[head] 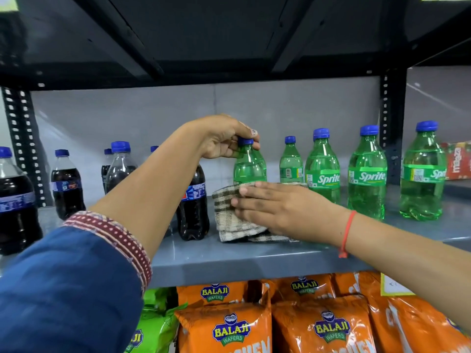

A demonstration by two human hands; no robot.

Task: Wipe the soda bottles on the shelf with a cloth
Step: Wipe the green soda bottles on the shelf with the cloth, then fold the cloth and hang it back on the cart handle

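Observation:
A green soda bottle with a blue cap stands at the middle of the grey shelf. My left hand grips its neck and cap from above. My right hand presses a beige checked cloth flat against the lower half of that bottle, fingers spread over the cloth. To the right stand three more green Sprite bottles, plus a smaller-looking one behind. Dark cola bottles stand to the left, and one is partly hidden behind my left forearm.
The dark underside of the upper shelf hangs close overhead. Perforated black uprights frame the bay. Orange Balaji wafer bags fill the shelf below. A red carton sits at the far right.

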